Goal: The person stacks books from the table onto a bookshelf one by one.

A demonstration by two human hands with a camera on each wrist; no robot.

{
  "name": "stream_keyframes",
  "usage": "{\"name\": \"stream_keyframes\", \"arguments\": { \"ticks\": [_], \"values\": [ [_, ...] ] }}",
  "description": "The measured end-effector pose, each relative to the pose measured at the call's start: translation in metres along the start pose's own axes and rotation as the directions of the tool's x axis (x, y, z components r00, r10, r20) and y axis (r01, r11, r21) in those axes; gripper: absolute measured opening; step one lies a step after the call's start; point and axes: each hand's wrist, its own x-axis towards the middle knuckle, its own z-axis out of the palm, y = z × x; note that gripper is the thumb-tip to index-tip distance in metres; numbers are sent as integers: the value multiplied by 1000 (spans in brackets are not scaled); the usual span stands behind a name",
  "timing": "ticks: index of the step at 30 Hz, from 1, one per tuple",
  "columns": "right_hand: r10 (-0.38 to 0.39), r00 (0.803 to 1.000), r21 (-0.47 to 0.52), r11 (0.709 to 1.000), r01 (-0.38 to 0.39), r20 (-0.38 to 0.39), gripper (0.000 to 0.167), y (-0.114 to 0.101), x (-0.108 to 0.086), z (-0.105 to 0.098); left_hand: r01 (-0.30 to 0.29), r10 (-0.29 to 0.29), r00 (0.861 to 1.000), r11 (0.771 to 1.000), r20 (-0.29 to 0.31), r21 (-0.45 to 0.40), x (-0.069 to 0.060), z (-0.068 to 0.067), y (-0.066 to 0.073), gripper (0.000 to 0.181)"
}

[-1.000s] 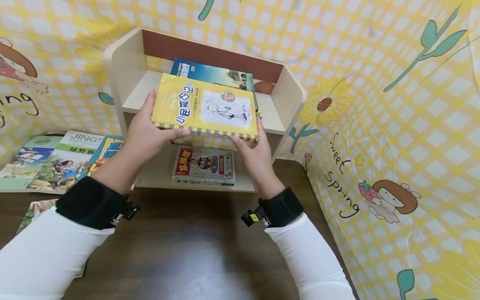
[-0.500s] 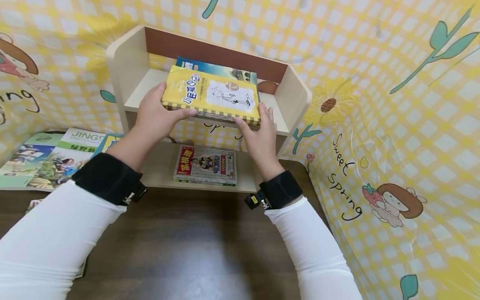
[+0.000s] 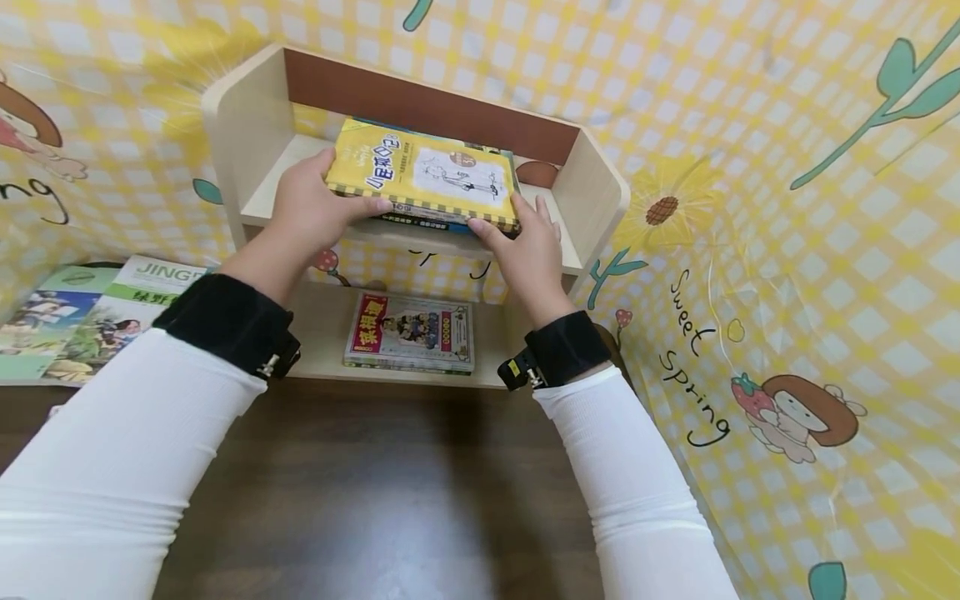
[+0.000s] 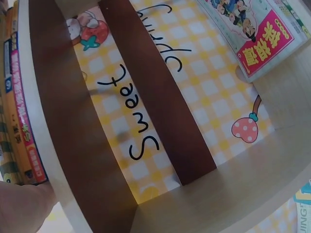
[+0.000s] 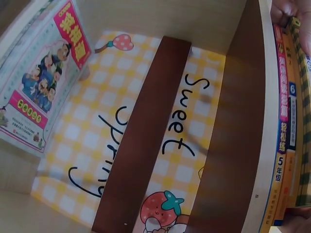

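A yellow comic book [image 3: 420, 171] with a checkered spine lies flat on top of a stack of books [image 3: 431, 223] at the upper shelf [image 3: 266, 179]. My left hand [image 3: 307, 196] grips its left end, thumb along the front edge. At the right end, my right hand [image 3: 532, 254] holds it with the thumb on the front edge and fingers at the side. In the right wrist view, an orange and pink book spine [image 5: 282, 121] shows under the checkered spine [image 5: 303, 160]. Part of the left hand [image 4: 24, 206] appears in the left wrist view.
The wooden bookcase [image 3: 607, 200] has side walls close to both hands. On its lower shelf lies a small stack of red and white comic books [image 3: 408, 332]. Magazines [image 3: 97, 308] lie at the left. A patterned cloth [image 3: 750, 250] hangs behind and to the right.
Both hands have moved the yellow book away from me, back and onto the stack. It now covers most of the blue book that showed behind it.
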Motion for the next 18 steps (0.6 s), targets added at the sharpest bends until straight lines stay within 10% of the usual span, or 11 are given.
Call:
{"name": "stream_keyframes", "arguments": {
  "ticks": [18],
  "values": [
    [22,1000,44,999,-21,-8,80,0,5,-1,-6,7,1000,998,-18,56,6,0,-1,95]
  ]
}}
